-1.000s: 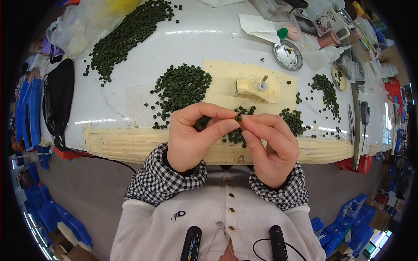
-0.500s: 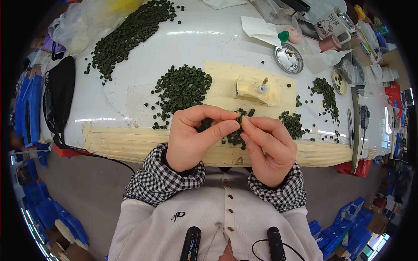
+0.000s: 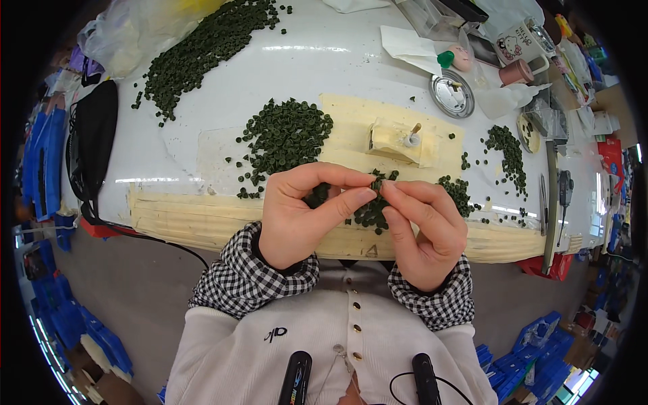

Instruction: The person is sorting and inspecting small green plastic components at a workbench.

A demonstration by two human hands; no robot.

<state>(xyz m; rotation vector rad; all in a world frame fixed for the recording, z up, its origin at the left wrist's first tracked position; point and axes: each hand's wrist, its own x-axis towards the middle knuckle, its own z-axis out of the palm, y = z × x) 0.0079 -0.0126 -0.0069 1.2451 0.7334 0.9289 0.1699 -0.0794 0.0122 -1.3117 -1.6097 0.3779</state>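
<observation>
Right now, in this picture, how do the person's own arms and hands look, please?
The left hand and right hand are bare, without gloves. Black-and-white checked sleeves cover the forearms, gathered at the wrists, with dark cuffs showing inside. Above them are whitish sweater sleeves.

I see the left hand (image 3: 293, 216) over the near edge of the table (image 3: 324, 74), its thumb and index finger pinched; the right hand (image 3: 437, 243) faces it there, curled, thumb apart from index finger, both wrists (image 3: 278, 258) near this edge.
</observation>
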